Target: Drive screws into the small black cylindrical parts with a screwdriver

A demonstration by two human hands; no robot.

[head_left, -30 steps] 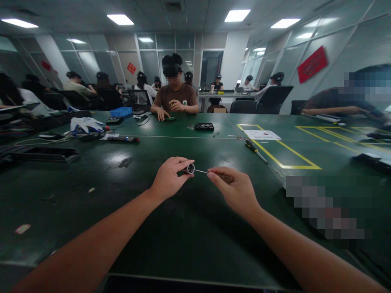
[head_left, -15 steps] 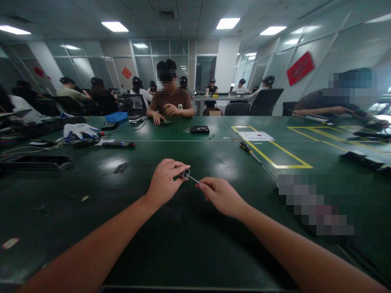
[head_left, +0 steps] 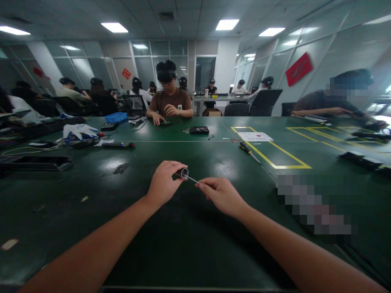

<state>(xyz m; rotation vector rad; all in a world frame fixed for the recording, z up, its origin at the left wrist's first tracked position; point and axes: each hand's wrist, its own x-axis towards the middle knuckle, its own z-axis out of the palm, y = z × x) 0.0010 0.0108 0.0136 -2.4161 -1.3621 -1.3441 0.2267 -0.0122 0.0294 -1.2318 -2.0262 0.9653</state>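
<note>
My left hand is closed round a small hollow cylinder, dark on its side with a pale rim, its opening turned towards the right. Between the thumb and fingers of my right hand is a thin pale metal rod. The rod's far end reaches the mouth of the cylinder; how deep it goes inside I cannot tell. Both hands are held above the green table. My right fingers cover the near end of the rod.
A yellow-black screwdriver lies beyond my right hand, near yellow tape and a white sheet. A black device sits farther off. White gloves, a dark pen-shaped tool and a blue tray are left. A person works opposite.
My left hand has tilted the cylinder slightly, so its open end faces me more and has shifted a little left. The right hand and rod look nearly unmoved.
</note>
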